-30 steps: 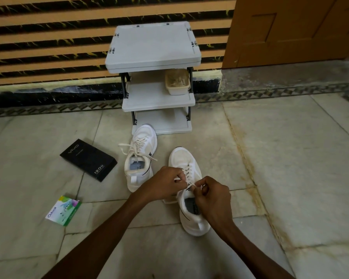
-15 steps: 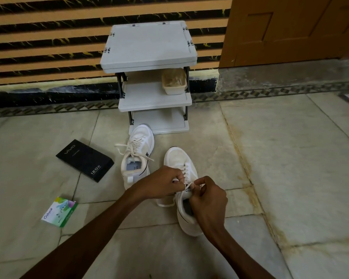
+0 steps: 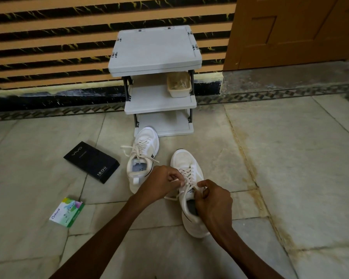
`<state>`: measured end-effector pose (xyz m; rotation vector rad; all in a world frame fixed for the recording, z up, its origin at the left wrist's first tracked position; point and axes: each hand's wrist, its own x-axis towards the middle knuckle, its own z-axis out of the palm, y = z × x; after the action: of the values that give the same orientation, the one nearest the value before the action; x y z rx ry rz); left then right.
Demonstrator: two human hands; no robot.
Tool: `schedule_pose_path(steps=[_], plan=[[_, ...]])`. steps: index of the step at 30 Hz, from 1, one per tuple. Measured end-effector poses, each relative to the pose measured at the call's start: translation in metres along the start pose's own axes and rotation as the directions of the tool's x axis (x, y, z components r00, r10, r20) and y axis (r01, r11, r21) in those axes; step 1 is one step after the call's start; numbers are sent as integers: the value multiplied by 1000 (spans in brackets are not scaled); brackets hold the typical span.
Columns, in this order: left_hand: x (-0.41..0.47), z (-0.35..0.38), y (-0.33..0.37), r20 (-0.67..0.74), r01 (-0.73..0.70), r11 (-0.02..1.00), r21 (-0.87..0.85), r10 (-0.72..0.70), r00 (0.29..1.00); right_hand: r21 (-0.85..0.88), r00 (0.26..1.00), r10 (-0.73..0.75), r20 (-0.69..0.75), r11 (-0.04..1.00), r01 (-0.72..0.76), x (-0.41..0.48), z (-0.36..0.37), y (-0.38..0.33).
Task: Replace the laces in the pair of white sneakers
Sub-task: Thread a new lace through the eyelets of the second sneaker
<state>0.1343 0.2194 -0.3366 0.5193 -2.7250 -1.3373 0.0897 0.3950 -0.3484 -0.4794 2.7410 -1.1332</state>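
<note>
Two white sneakers stand on the tiled floor, toes pointing away from me. The left sneaker (image 3: 142, 158) is laced with a cream lace whose ends trail loose. Over the right sneaker (image 3: 186, 164) both my hands work at the top eyelets. My left hand (image 3: 163, 181) pinches the cream lace (image 3: 186, 178) at the shoe's left side. My right hand (image 3: 213, 200) pinches the other lace end at the tongue and covers part of the shoe's opening. A loose loop of lace hangs down the shoe's left side.
A grey three-tier plastic rack (image 3: 155, 51) stands against the striped wall, with a beige tub (image 3: 178, 85) on its middle shelf. A black box (image 3: 91, 161) and a small green-and-white packet (image 3: 67, 211) lie on the floor to the left. A wooden door (image 3: 294, 29) is at the back right.
My hands have drawn slightly apart over the right sneaker, the right hand pulling its lace end toward me. The view has shifted a little; the sneakers have stayed in place.
</note>
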Motion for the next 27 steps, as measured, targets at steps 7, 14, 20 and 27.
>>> schedule_pose_path(steps=[7,14,20,27], plan=[[5,3,2,-58,-50,999,-11,49,997,33,1000,2,18,999,-3,0,1,0],[8,1,6,10,-52,999,0,52,999,41,1000,-14,7,999,13,-1,2,1],[10,3,5,-41,-17,997,69,20,999,46,1000,-21,-7,999,21,-1,5,1],[8,4,4,-28,-4,998,58,5,1000,25,999,-39,-25,999,40,-1,8,3]])
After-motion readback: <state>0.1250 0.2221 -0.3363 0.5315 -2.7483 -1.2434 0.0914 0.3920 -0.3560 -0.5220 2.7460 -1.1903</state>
